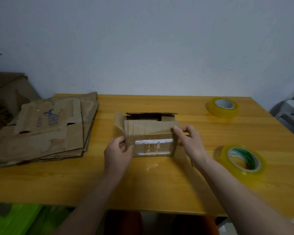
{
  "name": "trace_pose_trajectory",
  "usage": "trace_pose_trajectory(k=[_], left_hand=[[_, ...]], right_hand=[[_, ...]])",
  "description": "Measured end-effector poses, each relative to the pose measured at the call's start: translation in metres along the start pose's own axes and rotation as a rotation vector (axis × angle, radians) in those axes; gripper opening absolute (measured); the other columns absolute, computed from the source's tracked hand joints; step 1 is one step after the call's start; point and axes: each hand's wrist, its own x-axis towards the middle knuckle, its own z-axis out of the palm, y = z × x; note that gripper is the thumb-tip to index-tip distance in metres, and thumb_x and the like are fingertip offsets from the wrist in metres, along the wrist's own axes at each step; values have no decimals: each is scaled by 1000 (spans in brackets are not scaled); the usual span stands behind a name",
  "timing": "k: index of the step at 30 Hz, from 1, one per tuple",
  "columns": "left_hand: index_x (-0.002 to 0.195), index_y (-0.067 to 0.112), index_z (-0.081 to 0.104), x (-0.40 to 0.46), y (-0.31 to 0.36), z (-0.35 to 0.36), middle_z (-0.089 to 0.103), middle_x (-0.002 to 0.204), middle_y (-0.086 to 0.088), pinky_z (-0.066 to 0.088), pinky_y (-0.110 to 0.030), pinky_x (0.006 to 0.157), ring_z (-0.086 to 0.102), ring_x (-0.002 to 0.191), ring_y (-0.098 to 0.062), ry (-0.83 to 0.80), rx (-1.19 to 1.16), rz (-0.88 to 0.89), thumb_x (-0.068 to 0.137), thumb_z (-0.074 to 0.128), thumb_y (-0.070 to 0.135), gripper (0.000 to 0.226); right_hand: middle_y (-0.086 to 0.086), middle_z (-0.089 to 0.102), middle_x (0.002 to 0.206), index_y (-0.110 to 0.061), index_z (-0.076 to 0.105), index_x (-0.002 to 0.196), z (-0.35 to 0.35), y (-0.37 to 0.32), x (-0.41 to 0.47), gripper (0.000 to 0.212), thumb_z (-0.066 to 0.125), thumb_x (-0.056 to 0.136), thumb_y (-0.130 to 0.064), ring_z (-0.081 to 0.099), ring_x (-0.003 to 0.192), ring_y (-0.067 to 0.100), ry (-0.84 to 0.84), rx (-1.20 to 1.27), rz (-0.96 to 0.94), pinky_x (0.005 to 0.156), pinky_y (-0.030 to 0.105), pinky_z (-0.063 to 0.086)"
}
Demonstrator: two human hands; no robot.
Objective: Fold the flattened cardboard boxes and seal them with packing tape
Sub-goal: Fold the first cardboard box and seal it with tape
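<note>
A small brown cardboard box [150, 133] stands at the middle of the wooden table [159, 184], its near side bearing a white label under clear tape. Its near top flap is folded partly over the opening, while the far and left flaps stand up. My left hand [118, 150] grips the box's lower left corner. My right hand [188, 139] pinches the right end of the near flap at the box's top right corner. Two rolls of yellowish clear packing tape lie to the right, a far roll [221, 107] and a near roll [241, 160].
A pile of flattened cardboard boxes [46, 133] covers the table's left end, with more cardboard [5, 99] leaning behind it. A grey appliance [292, 114] sits past the right edge. Green material [24, 219] lies below the front edge.
</note>
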Motion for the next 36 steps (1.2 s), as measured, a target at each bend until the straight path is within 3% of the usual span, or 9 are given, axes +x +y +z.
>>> trace_pose_trajectory(k=[5,7,9,17,21,23,26,31,36], left_hand=[[111,8,67,-1,0,0,66,101,-6,52,-26,75,62,92,-18,-70,-18,-49,92,62,29,28],[91,10,69,3,5,-6,68,89,-12,52,-42,78,65,85,-29,-88,-119,-143,89,46,65,60],[87,9,69,9,14,-12,71,89,-7,52,-38,80,67,84,-23,-112,-235,-273,77,33,83,83],[89,9,61,37,35,-17,63,91,-11,44,-34,63,57,80,-26,-107,84,-279,92,63,24,15],[94,4,66,45,42,-15,66,93,-14,49,-38,70,62,89,-32,-116,166,-233,95,56,19,17],[88,3,66,47,45,-11,66,90,-15,44,-33,63,63,87,-34,-117,158,-203,94,55,14,17],[84,2,65,43,51,-7,62,82,-13,39,-31,58,58,77,-33,-123,203,-166,90,54,9,15],[83,5,64,44,41,-5,66,89,-14,54,-40,73,63,85,-33,-142,146,-174,92,55,12,15],[94,9,62,54,43,-9,60,85,-5,48,-32,65,56,83,-25,-126,-51,-214,96,55,16,10]], right_hand=[[-1,62,104,-26,58,101,-6,-1,2,16,64,89,-17,62,96,20,-51,1,-73,81,45,56],[2,63,106,-24,61,88,-9,-2,1,18,67,85,-7,63,98,21,-66,32,-99,84,45,56],[7,63,108,-20,60,71,-11,-1,1,27,72,76,4,63,99,22,-39,47,-169,90,45,53],[-3,57,112,-16,62,65,-12,-6,-6,31,59,83,10,53,110,15,-28,-199,-236,97,30,46],[5,68,96,-5,69,81,-8,-35,6,21,57,85,-22,62,90,22,-9,-289,-57,80,36,49],[7,62,87,-4,63,90,4,-45,20,41,65,79,-43,59,80,24,53,-455,17,66,36,47],[9,61,105,-6,62,105,24,-51,39,70,71,66,-64,61,96,29,124,-657,149,71,37,50],[7,60,89,-12,59,88,14,-59,44,24,67,82,-34,59,83,25,52,-646,170,67,33,45],[12,57,75,-4,59,76,-19,-48,41,19,57,91,-15,55,68,24,31,-128,174,61,38,50]])
